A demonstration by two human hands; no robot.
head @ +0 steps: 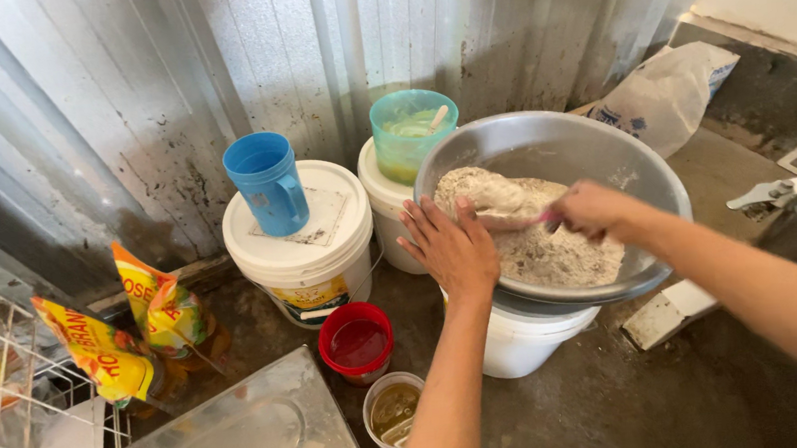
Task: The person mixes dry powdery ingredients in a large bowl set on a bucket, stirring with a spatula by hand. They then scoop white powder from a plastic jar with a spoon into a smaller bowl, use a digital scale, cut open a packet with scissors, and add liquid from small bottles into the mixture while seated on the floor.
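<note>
Left hand (452, 246) spread flat on the rim of the metal bowl (606, 150), right hand (592, 210) closed round a pink-handled tool, flour (536, 240) inside, bowl atop a white bucket (526, 338), blue mug (267, 183) on lidded tub (309, 252), red cup (356, 340), oil pouches (168, 309) leftward

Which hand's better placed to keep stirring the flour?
Right. The right hand already grips the pink-handled tool in the flour. The left hand lies flat on the bowl rim, likely steadying it.

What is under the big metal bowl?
A white bucket carries the metal bowl; only its lower wall shows. The bowl covers its top, so any lid or contents stay hidden.
</note>
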